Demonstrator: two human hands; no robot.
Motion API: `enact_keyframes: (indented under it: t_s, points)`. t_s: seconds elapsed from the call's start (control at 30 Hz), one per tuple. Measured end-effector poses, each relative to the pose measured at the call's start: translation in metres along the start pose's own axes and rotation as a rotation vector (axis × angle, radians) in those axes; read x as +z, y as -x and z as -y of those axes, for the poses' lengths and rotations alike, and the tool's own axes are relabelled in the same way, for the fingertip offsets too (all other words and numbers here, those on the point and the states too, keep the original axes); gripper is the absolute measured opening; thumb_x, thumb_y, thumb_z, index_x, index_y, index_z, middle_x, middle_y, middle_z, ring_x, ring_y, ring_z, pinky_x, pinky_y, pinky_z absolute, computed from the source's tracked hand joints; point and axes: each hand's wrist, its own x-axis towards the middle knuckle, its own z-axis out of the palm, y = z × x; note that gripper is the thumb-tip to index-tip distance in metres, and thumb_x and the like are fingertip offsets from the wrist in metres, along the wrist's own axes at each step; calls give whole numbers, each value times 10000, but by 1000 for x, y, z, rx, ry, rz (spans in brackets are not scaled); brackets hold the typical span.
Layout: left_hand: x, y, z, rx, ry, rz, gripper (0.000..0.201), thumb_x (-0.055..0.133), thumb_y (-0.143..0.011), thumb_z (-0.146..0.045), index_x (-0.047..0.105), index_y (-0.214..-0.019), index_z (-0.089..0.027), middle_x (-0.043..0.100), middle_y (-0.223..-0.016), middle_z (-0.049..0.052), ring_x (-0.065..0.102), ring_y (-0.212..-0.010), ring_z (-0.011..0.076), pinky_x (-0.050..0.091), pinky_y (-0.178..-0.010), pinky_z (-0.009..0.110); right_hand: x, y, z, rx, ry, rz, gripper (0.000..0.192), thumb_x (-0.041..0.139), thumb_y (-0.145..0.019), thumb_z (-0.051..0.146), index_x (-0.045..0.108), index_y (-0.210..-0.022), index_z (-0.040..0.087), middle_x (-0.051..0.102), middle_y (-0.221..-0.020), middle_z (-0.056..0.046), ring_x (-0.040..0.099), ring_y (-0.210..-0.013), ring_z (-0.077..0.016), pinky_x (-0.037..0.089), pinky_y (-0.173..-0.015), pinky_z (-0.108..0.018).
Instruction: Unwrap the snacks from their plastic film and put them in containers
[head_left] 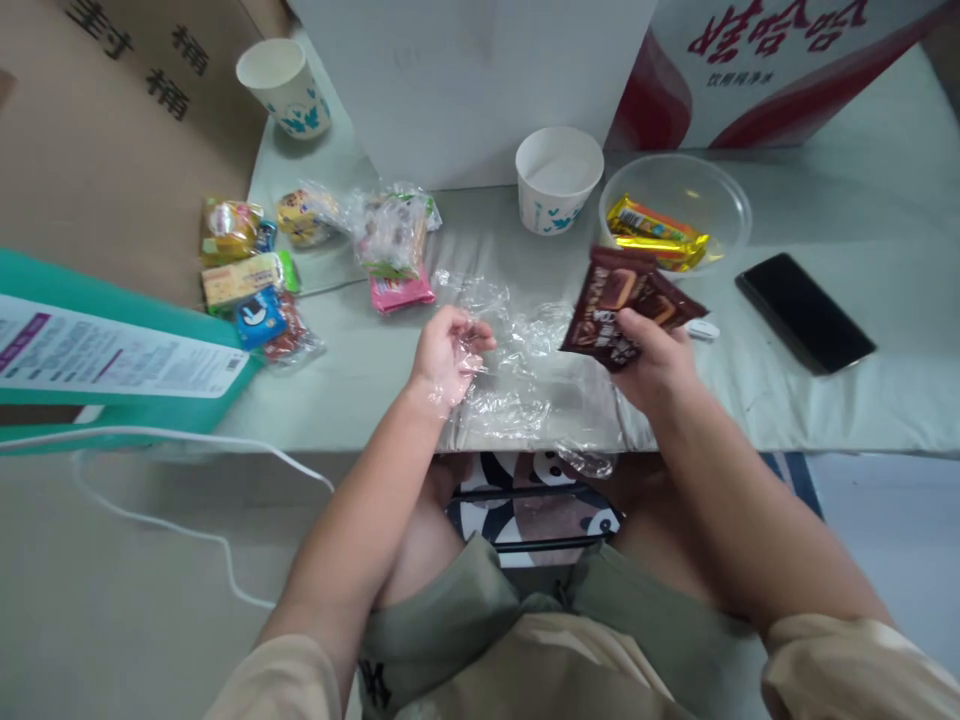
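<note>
My right hand [660, 365] grips brown snack packets [604, 312], at least two fanned over each other, with the thumb on top. They are held above the table, just in front of the clear plastic bowl [731, 205], in which yellow and gold wrapped snacks [652, 232] lie. My left hand [450, 360] has its fingers curled on a crumpled clear plastic bag [517, 365]. The film spreads over the table between both hands, clings round my left wrist, and hangs past the front edge. A small white object [703, 330] shows partly behind my right hand.
Wrapped snacks [251, 283] lie at the left, more packets [390, 235] further in. Paper cups [559, 185] stand before a white box [480, 90] and at the back left. A phone [806, 312] lies right. A green container [112, 350] and white cable [225, 440] are at left.
</note>
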Motion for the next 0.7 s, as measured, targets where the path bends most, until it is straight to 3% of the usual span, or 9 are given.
enact_keyframes:
  t_s: [0.1,0.17,0.27,0.37,0.43,0.5,0.57,0.7]
  points:
    - [5,4,-4,-54,99,-31,208,576,-605,-247,370,-616,-214,593,-608,7,587,-499,87,129,-364,184,-13,-11,26,-103,-78,-70,377,806,-710,470,676,-993,258,745,-1016,-42,727,-1033,-250,631,-904,-448]
    - [8,7,-7,-66,128,-33,208,580,-603,-245,376,-616,-208,582,-593,-2,569,-480,77,122,-365,179,-24,-24,49,-272,-50,-187,314,820,-708,414,672,-948,275,737,-969,-5,721,-1001,-219,627,-940,-441]
    - [10,11,-8,-64,155,-20,192,570,-637,-232,382,-613,-201,570,-568,-8,534,-448,62,140,-360,174,-41,-53,87,-517,285,-367,244,843,-702,307,668,-872,304,720,-917,46,702,-997,-225,591,-1037,-483]
    - [11,13,-9,-51,156,-8,163,544,-675,-209,399,-603,-193,543,-542,-16,504,-423,50,138,-355,166,-49,-85,118,-332,978,-168,140,832,-789,373,701,-781,326,659,-770,24,684,-976,-284,566,-1022,-572]
    - [11,13,-9,-46,146,-13,165,538,-685,-203,400,-597,-191,529,-536,-20,497,-413,47,127,-352,162,-46,-105,131,-76,1262,48,135,853,-793,426,751,-795,337,645,-698,17,677,-867,-268,580,-940,-559]
    - [12,13,-9,-49,139,-19,170,538,-691,-203,401,-590,-189,519,-537,-25,494,-406,45,126,-347,159,-38,-122,137,135,1447,184,161,867,-787,438,799,-877,323,681,-698,22,651,-753,-215,578,-872,-489]
    - [12,13,-10,-53,135,-20,162,534,-688,-201,409,-586,-188,515,-537,-28,494,-405,42,135,-342,156,-30,-133,138,200,1576,182,231,855,-793,438,818,-947,271,697,-694,23,625,-688,-173,556,-825,-426]
    - [12,13,-10,-52,126,-4,157,542,-669,-212,418,-577,-189,511,-541,-31,493,-408,39,144,-342,152,-22,-121,138,28,1559,-15,292,814,-799,412,788,-959,170,690,-742,-13,697,-780,-202,553,-850,-423]
